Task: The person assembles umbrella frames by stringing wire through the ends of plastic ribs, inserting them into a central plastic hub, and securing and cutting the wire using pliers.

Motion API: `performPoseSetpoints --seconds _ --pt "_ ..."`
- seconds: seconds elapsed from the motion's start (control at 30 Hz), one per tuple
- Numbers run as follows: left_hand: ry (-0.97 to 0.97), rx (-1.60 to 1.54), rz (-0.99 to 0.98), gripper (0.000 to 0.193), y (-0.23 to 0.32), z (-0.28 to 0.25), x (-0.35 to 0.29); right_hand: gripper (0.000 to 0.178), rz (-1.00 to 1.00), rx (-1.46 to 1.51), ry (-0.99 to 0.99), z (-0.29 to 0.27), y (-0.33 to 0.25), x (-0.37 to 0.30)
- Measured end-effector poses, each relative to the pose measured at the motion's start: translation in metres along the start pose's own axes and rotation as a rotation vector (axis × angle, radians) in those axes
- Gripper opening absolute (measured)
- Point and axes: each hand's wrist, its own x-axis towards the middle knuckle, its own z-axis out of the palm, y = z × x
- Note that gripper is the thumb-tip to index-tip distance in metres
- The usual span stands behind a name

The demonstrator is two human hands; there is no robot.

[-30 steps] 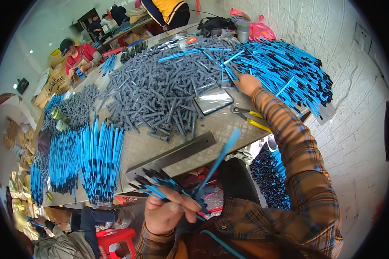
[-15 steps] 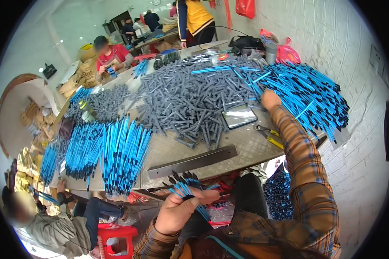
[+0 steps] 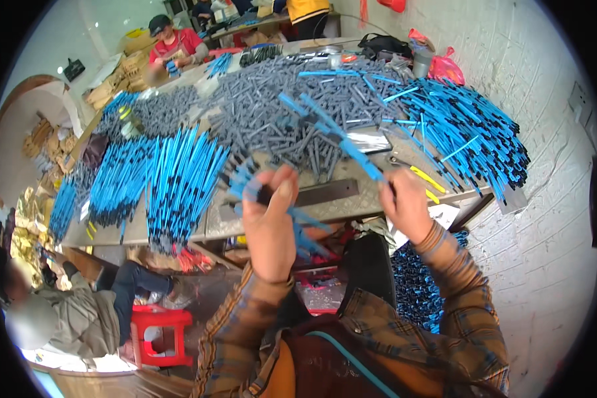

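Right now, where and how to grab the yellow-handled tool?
Likely best by its yellow handles, from the near right: they point, splayed, toward the near edge of the table, metal head facing away. The right hand is nearest but holds blue rods.

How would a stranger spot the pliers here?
On the table, find the pile of blue sticks beside the white wall. The pliers lie at its near left, close to the right hand in view; yellow handles set them apart from the sticks.

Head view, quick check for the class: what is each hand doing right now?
Left hand: closed around a bundle of blue rods with dark tips.
Right hand: closed on blurred blue rods; exact count unclear.
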Motion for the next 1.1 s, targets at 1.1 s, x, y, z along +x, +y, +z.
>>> performPoseSetpoints --seconds 1.1 --pt "-0.254 0.068 -0.577 0.016 -0.049 -0.009 -0.039 0.03 0.223 0.669 -0.545 0.031 -0.037 -0.085"
